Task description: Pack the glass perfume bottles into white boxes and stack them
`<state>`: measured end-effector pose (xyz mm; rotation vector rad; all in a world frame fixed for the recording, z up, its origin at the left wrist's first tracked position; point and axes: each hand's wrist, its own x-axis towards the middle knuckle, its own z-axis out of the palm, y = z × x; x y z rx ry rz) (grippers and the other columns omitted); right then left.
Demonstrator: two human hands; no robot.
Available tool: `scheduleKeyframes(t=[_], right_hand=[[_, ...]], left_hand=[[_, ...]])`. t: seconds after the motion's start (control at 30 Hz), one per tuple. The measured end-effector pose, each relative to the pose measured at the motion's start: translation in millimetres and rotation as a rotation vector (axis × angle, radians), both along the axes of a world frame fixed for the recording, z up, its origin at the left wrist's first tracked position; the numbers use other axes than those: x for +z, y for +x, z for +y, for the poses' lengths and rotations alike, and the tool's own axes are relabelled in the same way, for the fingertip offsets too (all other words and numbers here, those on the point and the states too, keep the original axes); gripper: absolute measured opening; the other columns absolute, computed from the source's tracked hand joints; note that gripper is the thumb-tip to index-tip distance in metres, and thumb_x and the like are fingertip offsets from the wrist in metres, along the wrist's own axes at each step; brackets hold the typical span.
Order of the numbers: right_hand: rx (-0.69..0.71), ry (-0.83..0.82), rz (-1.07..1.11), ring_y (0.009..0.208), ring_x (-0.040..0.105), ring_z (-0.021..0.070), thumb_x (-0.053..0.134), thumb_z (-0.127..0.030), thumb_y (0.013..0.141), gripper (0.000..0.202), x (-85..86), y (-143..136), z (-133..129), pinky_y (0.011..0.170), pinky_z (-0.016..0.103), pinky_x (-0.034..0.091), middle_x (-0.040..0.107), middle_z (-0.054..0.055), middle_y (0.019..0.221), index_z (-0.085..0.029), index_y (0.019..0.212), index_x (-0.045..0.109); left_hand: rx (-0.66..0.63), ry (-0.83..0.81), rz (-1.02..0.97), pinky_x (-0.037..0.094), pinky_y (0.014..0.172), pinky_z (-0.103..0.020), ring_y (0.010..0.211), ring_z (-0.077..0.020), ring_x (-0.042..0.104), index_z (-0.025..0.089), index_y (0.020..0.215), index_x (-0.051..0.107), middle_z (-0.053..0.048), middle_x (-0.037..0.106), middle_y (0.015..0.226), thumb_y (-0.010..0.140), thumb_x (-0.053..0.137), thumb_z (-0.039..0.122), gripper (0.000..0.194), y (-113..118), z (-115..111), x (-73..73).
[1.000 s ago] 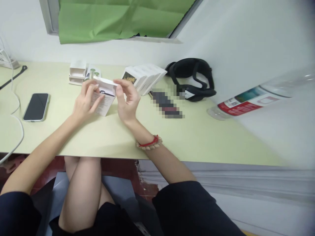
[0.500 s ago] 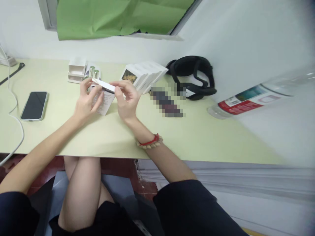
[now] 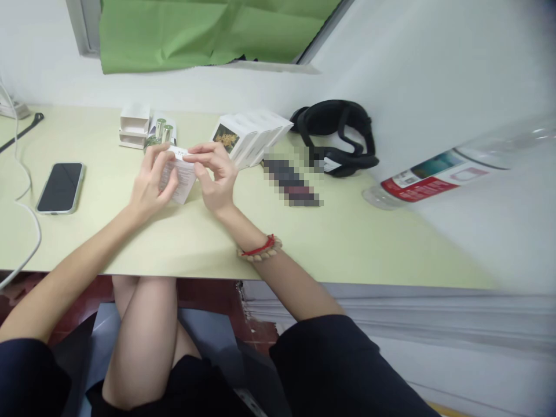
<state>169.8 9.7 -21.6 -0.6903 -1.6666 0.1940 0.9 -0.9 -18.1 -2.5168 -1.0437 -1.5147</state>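
A small white carton (image 3: 182,184) with fine print on its side stands upright between my two hands. My left hand (image 3: 152,180) grips its left side, fingers at the top edge and thumb across the printed face. At the upper right corner my right hand (image 3: 217,176) has its fingertips on the top flap and its thumb near the side. The top of the carton lies flat under the fingers. Just behind my left hand stand two shiny green-and-silver small bottles (image 3: 164,131), partly hidden, beside an opened white box (image 3: 134,126).
Several white boxes (image 3: 252,136) lean in a row behind my right hand. Farther right are a black headset (image 3: 339,133) and a clear plastic bottle (image 3: 438,174) with a red label. A phone (image 3: 61,186) and a white cable (image 3: 28,191) lie at the left.
The carton's white top flap, raised at an angle before, is now pressed down flat. My right hand has shifted slightly left, its fingers now over the top of the carton.
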Motion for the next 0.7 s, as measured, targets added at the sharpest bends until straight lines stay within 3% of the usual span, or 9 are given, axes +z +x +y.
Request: scheduleKeyframes(t=[0.23, 0.47, 0.7], right_hand=[[-0.008, -0.011, -0.011, 0.102, 0.06, 0.0218, 0.04, -0.056, 0.097, 0.047, 1.1, 2.9, 5.6, 0.092, 0.044, 0.052, 0.059, 0.007, 0.096, -0.022, 0.091, 0.072], [-0.133, 0.039, -0.011, 0.081, 0.061, 0.0184, 0.04, -0.053, 0.096, 0.048, 5.3, 2.0, -3.0, 0.076, 0.037, 0.057, 0.057, 0.007, 0.081, -0.02, 0.089, 0.075], [-0.128, 0.066, -0.086, 0.067, 0.056, 0.0137, 0.045, -0.044, 0.091, 0.038, 0.8, -5.6, -9.8, 0.058, 0.028, 0.055, 0.055, 0.007, 0.085, -0.021, 0.102, 0.073]], left_hand=[[-0.002, -0.002, -0.022, 0.05, 0.092, -0.037, 0.117, -0.0219, 0.053, 0.021, 0.127, 0.041, -0.013, 0.053, 0.119, 0.1, 0.026, 0.052, 0.043, -0.9, 1.1, 5.2], [0.086, -0.111, 0.056, 0.051, 0.087, -0.033, 0.126, -0.0253, 0.047, 0.023, 0.127, 0.051, -0.014, 0.044, 0.136, 0.094, 0.038, 0.059, 0.051, -5.3, 0.3, 5.2], [-0.033, -0.341, 0.151, 0.051, 0.089, -0.035, 0.125, -0.0291, 0.05, 0.02, 0.149, 0.03, -0.015, 0.046, 0.14, 0.079, 0.06, 0.059, 0.086, -9.6, 6.5, -0.6]])
